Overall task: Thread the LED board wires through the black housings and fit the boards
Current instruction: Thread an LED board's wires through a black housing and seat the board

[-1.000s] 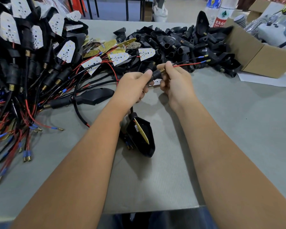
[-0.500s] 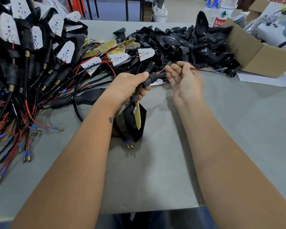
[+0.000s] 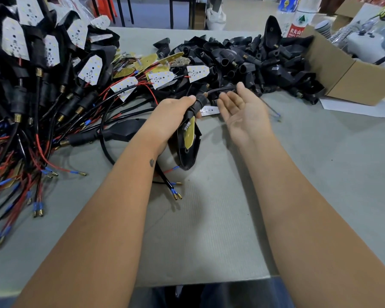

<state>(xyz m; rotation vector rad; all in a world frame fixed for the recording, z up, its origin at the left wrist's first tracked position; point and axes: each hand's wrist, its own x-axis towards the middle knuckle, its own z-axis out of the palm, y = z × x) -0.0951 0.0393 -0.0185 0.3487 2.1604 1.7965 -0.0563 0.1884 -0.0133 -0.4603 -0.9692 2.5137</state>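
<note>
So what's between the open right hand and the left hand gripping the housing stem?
In the head view, a small white LED board lies on the table between the left hand and the right hand; the sleeved wires arc above the gap.

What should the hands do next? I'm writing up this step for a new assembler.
Probably press the board flat into the housing: it stands tilted on edge while the left hand grips the neck, and the open right hand is free to seat it.

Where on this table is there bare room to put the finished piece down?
Bare table lies right of the right hand, below the cardboard box. The near middle is free too. Crowded: wired assemblies left, empty black housings behind.
</note>
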